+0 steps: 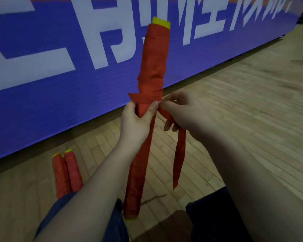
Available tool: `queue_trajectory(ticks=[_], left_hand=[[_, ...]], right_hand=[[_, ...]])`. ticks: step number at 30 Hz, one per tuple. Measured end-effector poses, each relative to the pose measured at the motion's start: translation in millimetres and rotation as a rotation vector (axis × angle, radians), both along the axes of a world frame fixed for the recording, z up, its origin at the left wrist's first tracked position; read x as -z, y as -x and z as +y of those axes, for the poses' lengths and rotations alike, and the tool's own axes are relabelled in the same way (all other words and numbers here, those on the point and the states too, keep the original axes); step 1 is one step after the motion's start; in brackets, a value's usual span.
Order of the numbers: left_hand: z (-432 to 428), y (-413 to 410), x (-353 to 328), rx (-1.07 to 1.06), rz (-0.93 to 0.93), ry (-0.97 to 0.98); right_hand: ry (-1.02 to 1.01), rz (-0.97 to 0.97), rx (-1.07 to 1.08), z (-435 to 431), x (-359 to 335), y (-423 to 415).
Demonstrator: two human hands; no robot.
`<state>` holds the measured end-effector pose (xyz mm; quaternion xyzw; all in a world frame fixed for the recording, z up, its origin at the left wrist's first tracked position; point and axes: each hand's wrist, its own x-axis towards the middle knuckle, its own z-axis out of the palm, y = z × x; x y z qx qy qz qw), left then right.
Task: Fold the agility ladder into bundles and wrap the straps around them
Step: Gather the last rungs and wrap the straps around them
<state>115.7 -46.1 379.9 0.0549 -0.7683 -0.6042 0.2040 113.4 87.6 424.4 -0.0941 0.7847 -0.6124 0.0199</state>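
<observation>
Hands are meeting at the middle of the long red strap-wrapped ladder bundle with yellow ends (pixel 152 63), which is standing nearly upright in front of me. My left hand (pixel 136 119) is gripping the bundle, thumb lying across its front. Just beside it, my right hand (pixel 180 110) is pinching the loose red fabric strap (pixel 179 154), whose tail is hanging below that hand. Two wrapped red bundles (pixel 66 172) are lying on the wooden plank floor (pixel 234 102), below and left of my left hand.
</observation>
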Motion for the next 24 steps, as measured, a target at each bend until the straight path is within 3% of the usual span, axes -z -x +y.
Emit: queue_trajectory(ticks=[6, 13, 17, 19, 24], left_hand=[[5, -10, 4, -0.099, 0.155, 0.374], [18, -16, 1, -0.169, 0.152, 0.702], [13, -16, -3, -0.105, 0.215, 0.816], [6, -11, -2, 0.012, 0.233, 0.653], [1, -5, -8, 0.261, 0.182, -0.1]], right_hand=[[0.088, -0.034, 0.165, -16, 1, -4], [0.029, 0.041, 0.23, -20, 3, -7], [0.185, 0.042, 0.272, -16, 4, 0], [0.268, 0.034, 0.258, -11, 5, 6], [0.427, 0.022, 0.154, 3, 3, 17]])
